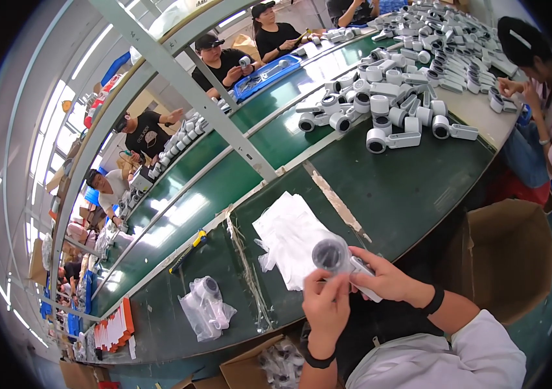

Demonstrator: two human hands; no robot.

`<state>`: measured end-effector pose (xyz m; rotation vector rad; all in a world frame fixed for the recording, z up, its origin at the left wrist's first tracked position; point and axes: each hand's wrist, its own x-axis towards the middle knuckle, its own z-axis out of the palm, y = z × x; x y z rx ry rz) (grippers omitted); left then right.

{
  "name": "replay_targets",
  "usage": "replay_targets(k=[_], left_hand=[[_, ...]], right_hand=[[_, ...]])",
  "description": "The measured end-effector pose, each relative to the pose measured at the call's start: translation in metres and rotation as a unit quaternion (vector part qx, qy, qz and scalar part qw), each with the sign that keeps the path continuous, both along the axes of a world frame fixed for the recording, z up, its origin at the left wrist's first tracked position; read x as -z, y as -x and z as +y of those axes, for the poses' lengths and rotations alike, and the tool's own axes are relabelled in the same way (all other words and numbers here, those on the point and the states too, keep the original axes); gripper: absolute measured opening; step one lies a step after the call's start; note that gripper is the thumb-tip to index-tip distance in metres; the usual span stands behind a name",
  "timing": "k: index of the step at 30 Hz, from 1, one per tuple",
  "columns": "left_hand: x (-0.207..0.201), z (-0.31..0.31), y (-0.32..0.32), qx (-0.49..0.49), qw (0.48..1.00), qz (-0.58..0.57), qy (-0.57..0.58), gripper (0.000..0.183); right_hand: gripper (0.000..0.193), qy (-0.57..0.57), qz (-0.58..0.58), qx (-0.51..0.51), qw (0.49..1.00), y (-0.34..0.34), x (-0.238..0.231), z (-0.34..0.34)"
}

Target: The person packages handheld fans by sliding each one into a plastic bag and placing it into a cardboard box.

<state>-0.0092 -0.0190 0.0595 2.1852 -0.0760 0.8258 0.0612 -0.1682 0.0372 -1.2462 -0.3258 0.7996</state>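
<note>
My right hand (389, 280) is wrapped round the handle of a white handheld device (332, 254) with a round, dark-faced head, like a small handheld fan. Clear plastic film seems to cover its head. Just below the head, my left hand (326, 305) pinches at the film, fingers closed; the exact grip is partly hidden. Under and beyond the device lies a stack of thin white plastic bags (289, 236) on the dark green table (392, 188). Farther left, a similar device in a clear bag (207, 310) rests on the table.
Many loose white devices (392, 140) are heaped at the far right. A yellow cutter knife (188, 250) and orange-and-white cards (114, 327) lie left. Cardboard boxes (509, 259) stand right and below the table edge. A metal post (224, 129) rises ahead; several co-workers sit around.
</note>
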Motion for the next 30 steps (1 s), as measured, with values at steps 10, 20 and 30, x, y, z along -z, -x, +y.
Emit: replay_targets(k=[10, 20, 30], left_hand=[[0.025, 0.011, 0.024, 0.208, 0.928, 0.096, 0.295, 0.017], [0.062, 0.002, 0.014, 0.153, 0.745, 0.171, 0.626, 0.051], [0.048, 0.03, 0.023, 0.285, 0.668, 0.146, 0.672, 0.051]], right_hand=[[0.064, -0.085, -0.074, 0.153, 0.982, -0.01, 0.032, 0.024], [0.038, 0.013, -0.39, 0.306, 0.869, 0.021, 0.01, 0.061], [0.022, 0.077, -0.555, 0.33, 0.76, -0.008, 0.002, 0.035]])
